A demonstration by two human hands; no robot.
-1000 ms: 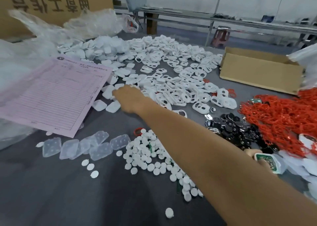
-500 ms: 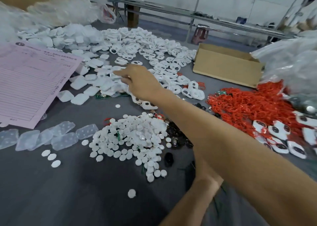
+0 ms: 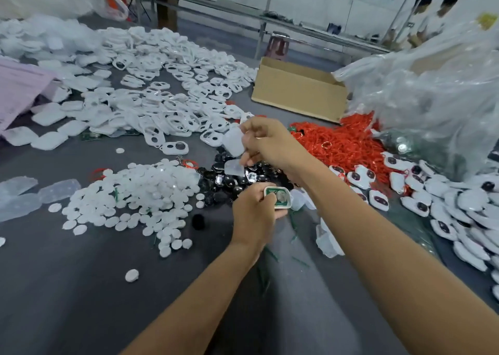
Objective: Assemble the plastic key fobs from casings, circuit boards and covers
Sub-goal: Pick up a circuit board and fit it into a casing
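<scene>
My left hand (image 3: 255,214) grips a white casing (image 3: 279,198) with a green circuit board and a round battery showing inside. Just above it, my right hand (image 3: 270,144) pinches white plastic covers (image 3: 233,141), one held upright and another lower piece (image 3: 234,166) under the fingers. A big heap of white frame casings (image 3: 162,106) spreads across the far table. Small white round discs (image 3: 140,192) lie in a pile to the left of my hands. Black parts (image 3: 229,179) sit right behind my left hand.
Red rings (image 3: 343,141) are heaped at the right, with finished white fobs (image 3: 445,201) beside them. An open cardboard box (image 3: 297,93) and a clear plastic bag (image 3: 432,90) stand at the back right. A pink paper sheet (image 3: 19,90) lies far left. Two people stand far behind.
My right hand has drawn back from the white pile at the far left, carrying covers to a spot above my left hand. The view has swung right.
</scene>
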